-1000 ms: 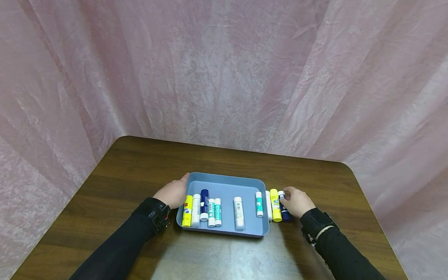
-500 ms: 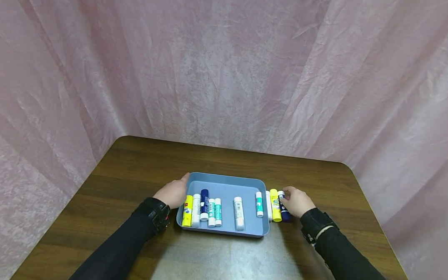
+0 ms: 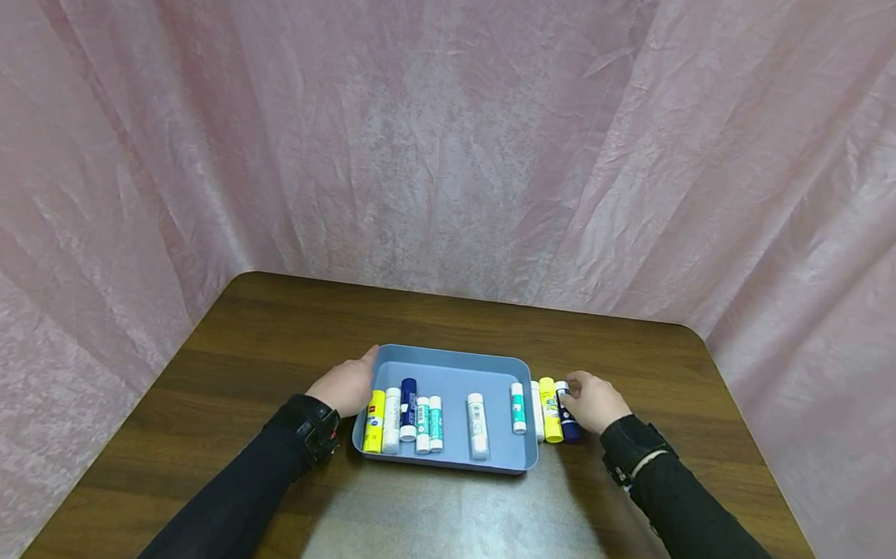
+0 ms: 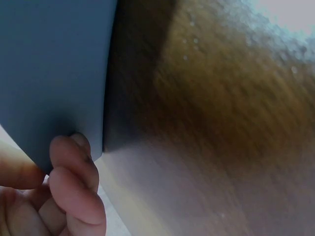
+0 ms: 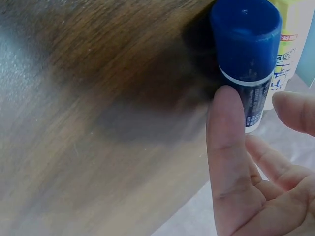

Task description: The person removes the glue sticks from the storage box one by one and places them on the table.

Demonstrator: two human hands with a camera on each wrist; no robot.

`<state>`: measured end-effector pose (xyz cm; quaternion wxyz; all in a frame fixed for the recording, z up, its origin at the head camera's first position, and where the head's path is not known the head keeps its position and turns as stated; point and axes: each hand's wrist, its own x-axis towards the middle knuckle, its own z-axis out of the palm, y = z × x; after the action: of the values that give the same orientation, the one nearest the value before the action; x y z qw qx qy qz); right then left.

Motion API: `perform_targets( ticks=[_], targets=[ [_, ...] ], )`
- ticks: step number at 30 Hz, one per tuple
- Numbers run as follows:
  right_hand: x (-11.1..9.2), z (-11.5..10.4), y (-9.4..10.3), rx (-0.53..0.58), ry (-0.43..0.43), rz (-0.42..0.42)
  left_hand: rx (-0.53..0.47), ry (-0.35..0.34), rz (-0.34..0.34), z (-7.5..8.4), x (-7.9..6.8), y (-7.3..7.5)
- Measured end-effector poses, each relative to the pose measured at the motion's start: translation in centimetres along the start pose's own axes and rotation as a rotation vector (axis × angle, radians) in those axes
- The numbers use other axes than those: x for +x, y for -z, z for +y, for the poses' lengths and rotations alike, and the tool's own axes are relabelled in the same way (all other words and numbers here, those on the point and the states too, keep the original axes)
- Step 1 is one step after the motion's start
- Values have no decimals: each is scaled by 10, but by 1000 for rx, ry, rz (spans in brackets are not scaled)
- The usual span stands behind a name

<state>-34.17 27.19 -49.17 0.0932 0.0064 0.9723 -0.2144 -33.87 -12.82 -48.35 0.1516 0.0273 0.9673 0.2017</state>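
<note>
A blue-grey tray [image 3: 452, 363] lies on the table, and my left hand [image 3: 344, 386] grips its left side. The left wrist view has curled fingers [image 4: 74, 157] against the tray's outer wall [image 4: 54, 73]. To the right of the tray, my right hand [image 3: 598, 405] holds a dark blue glue stick [image 3: 571, 432] lying on the table. Seen from the right wrist, the index finger lies along this glue stick [image 5: 246, 44], with the thumb on its other side. A yellow glue stick [image 3: 551, 411] and a white one [image 3: 537, 408] lie between it and the tray.
At the tray's left lie a yellow glue stick [image 3: 374, 422], a white one [image 3: 392, 420], a dark blue one [image 3: 408, 404] and two small green-and-white ones [image 3: 422, 426]. A white glue stick [image 3: 478, 427] and a green-banded one [image 3: 517, 409] lie farther right. Pink curtain [image 3: 454, 146] hangs behind.
</note>
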Motion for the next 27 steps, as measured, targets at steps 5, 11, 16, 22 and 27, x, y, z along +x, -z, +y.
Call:
perform_targets(
  ticks=[5, 11, 16, 22, 27],
  targets=[
    [0, -2, 3, 4, 13, 13, 2, 6, 0, 1, 0, 1],
    [-2, -10, 10, -7, 52, 57, 18, 2, -1, 1, 0, 0],
    [-6, -27, 16, 9, 80, 65, 43, -7, 9, 3, -2, 2],
    [-13, -54, 15, 46, 149, 62, 35, 2, 4, 4, -3, 3],
    [-18, -75, 5, 62, 201, 45, 41, -7, 10, 3, -2, 2]
  ],
)
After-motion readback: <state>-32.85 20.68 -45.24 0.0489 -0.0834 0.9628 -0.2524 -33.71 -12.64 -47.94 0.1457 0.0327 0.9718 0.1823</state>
